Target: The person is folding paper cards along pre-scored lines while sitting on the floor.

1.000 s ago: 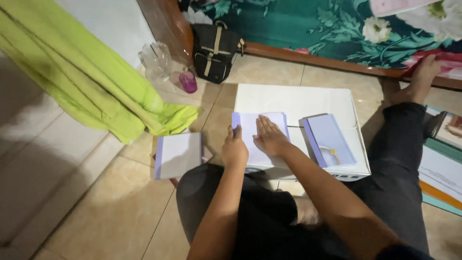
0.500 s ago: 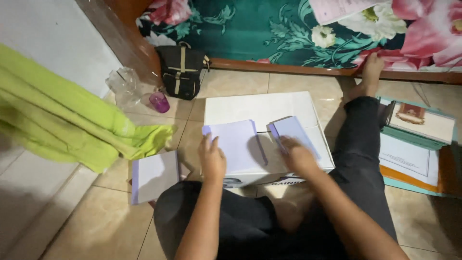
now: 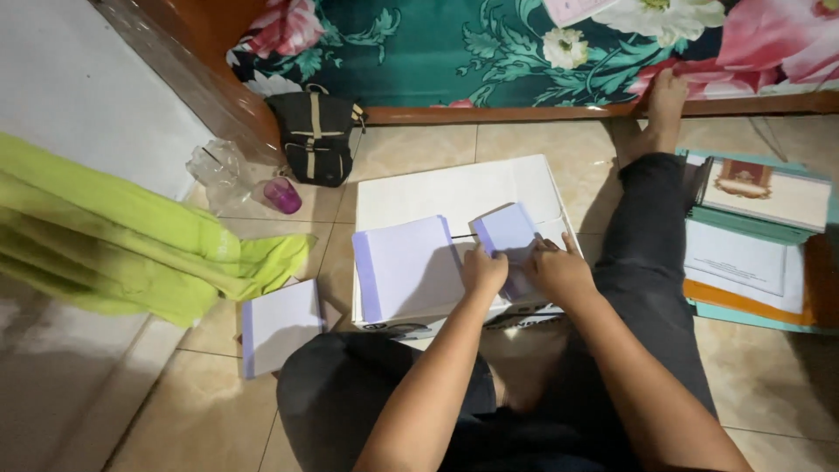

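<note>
— What is seen to the left of the white box?

— A green cloth is draped far to the left of the box, against the wall. Nearer the box on that side, a crumpled clear plastic bag and a small purple cup are set on the tiles, and a black backpack is propped just beyond the box's far left corner. A lilac booklet is laid on the floor beside the box's near left corner.

— And on the box itself?

— A larger lilac booklet is laid flat on the left half of the lid. A smaller lilac booklet is placed on the right half, and it is there that both hands are brought together.

— How are the hands posed?

— The left hand is curled, knuckles up, fingers bent and pressed onto the near left edge of the smaller booklet. The right hand is held close beside it, fingers partly spread, fingertips laid on the booklet's near right part. Both forearms are stretched forward from the lap over the box's near edge. Whether anything is pinched cannot be told.

— To the right of the box?

— A dark-trousered leg is extended along it, and further right a stack of papers and folders is spread on the floor.
</note>
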